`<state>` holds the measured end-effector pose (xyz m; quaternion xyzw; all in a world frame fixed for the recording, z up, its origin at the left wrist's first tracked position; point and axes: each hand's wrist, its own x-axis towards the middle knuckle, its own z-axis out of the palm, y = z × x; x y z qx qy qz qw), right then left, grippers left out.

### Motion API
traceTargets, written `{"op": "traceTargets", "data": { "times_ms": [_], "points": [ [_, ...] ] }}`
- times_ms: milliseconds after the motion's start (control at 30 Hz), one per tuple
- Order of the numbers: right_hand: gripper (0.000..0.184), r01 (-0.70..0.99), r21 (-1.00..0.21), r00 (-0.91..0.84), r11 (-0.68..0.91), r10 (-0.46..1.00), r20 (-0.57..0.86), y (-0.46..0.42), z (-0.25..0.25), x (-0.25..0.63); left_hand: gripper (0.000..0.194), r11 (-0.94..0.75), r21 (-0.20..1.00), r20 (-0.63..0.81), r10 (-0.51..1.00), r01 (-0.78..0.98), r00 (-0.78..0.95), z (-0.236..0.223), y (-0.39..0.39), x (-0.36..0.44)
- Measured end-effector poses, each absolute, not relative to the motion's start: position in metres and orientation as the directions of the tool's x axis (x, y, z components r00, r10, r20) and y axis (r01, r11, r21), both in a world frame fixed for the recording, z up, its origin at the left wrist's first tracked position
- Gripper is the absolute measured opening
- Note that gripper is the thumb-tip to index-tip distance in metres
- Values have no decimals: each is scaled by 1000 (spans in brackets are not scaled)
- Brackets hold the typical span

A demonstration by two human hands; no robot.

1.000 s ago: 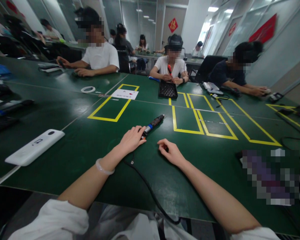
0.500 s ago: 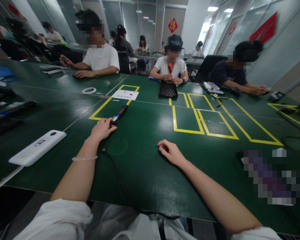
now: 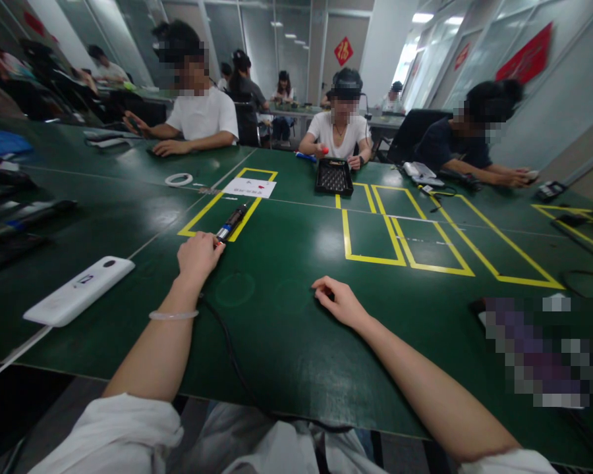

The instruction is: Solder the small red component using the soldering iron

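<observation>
My left hand (image 3: 200,255) is closed around the rear end of an electric screwdriver (image 3: 231,224), which has a black body with blue and silver bands. The tool points away from me, over or on a yellow-taped rectangle (image 3: 190,219); whether it touches the table cannot be told. Near my left wrist a black cable (image 3: 230,342) runs down to the table's front edge. My right hand (image 3: 340,301) rests on the green table (image 3: 286,349), fingers loosely curled and thumb apart from them, with nothing visible in it.
A white power bank (image 3: 79,289) with a white cable lies at left. Beyond the taped rectangle are a paper sheet (image 3: 250,187) and a white ring (image 3: 178,179). Across the table, a person works behind a black tray (image 3: 334,178). A blurred-out item (image 3: 534,349) lies at right.
My left hand has turned, swinging the screwdriver's tip left and toward me over the taped rectangle. My right hand stays put. The person opposite has lowered a red-handled tool.
</observation>
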<state>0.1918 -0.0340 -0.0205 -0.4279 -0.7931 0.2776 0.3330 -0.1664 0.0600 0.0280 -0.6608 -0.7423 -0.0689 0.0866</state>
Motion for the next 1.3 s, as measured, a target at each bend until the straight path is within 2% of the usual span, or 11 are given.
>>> {"op": "traceTargets", "data": {
  "times_ms": [67, 133, 200, 300, 400, 567, 733, 833, 933, 1133, 1300],
  "points": [
    [15, 497, -725, -409, 477, 866, 288, -34, -21, 191, 37, 101, -6, 286, 954, 995, -95, 31, 57, -157],
    [15, 500, -724, -408, 475, 867, 287, -34, -21, 191, 36, 26, 58, 338, 940, 998, -44, 32, 53, -142],
    [15, 499, -725, -410, 475, 866, 285, -34, -22, 191, 35, -140, 194, 311, 947, 971, 74, 33, 47, -120],
    [15, 493, -724, -412, 482, 862, 294, -33, -23, 192, 31, -401, 447, 179, 916, 800, 360, 32, 34, -83],
    [16, 486, -726, -412, 486, 860, 299, -33, -24, 192, 30, -515, 592, 122, 818, 620, 563, 29, 18, -52],
    [17, 452, -742, -444, 495, 846, 295, -34, -23, 191, 30, -580, 668, 114, 698, 466, 707, 21, 1, -27],
    [22, 451, -724, -494, 522, 822, 284, -33, -22, 190, 38, -402, 854, 32, 672, 328, 740, 13, -4, -21],
    [17, 467, -696, -508, 546, 810, 294, -34, -22, 190, 40, -373, 876, 25, 668, 306, 744, 11, -5, -20],
    [11, 462, -717, -490, 522, 824, 283, -34, -21, 190, 35, -365, 880, 25, 674, 303, 739, 10, -5, -20],
    [13, 412, -804, -417, 428, 873, 251, -34, -19, 190, 25, -442, 843, 105, 696, 307, 710, 13, -6, -19],
    [15, 416, -801, -418, 430, 873, 251, -34, -17, 191, 17, -488, 804, 124, 695, 339, 708, 17, -8, -18]
  ]
}}
